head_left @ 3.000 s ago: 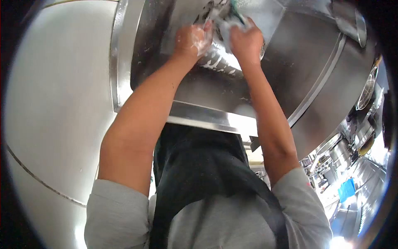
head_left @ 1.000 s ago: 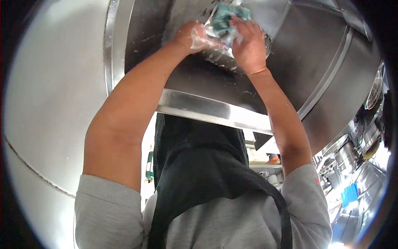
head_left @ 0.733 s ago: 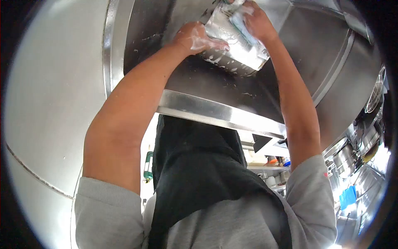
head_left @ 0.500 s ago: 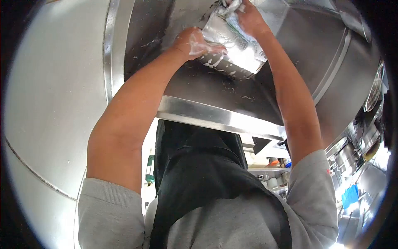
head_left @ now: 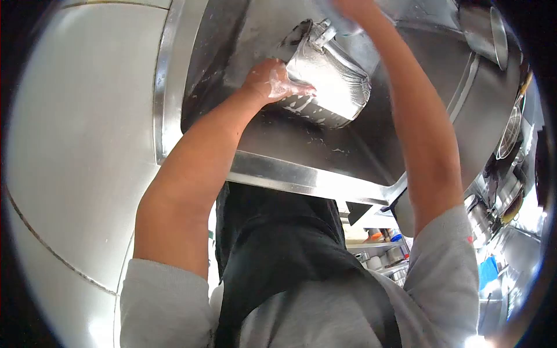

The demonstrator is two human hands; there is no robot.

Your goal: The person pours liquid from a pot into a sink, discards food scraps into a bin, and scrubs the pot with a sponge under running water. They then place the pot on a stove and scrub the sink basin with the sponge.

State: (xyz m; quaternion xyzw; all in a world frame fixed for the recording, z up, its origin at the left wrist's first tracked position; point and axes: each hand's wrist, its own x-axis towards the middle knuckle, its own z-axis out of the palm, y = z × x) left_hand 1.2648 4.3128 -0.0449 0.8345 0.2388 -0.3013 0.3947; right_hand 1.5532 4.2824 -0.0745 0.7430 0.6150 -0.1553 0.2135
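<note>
A steel cylindrical container [head_left: 331,81] with a bracket near its top end lies tilted in the metal sink, streaked with white suds. My left hand [head_left: 279,82], foamy across the thumb, grips its near left side. Up at the top edge of the view, my right hand [head_left: 351,8] is smeared by motion and partly cut off. Beneath it shows a blurred pale-blue scrubbing cloth [head_left: 344,25], off the container's wall. The fingers of the right hand are hard to make out.
The sink's front rim [head_left: 307,180] runs between my body and the container. A metal vessel [head_left: 486,35] stands at the upper right. White tiled wall [head_left: 81,145] borders the left side. At the right hang a wire strainer [head_left: 510,132] and several pans.
My right hand has lifted off the container's side with the cloth and moved up toward the top edge. The left hand keeps its grip on the container. The view has shifted slightly.
</note>
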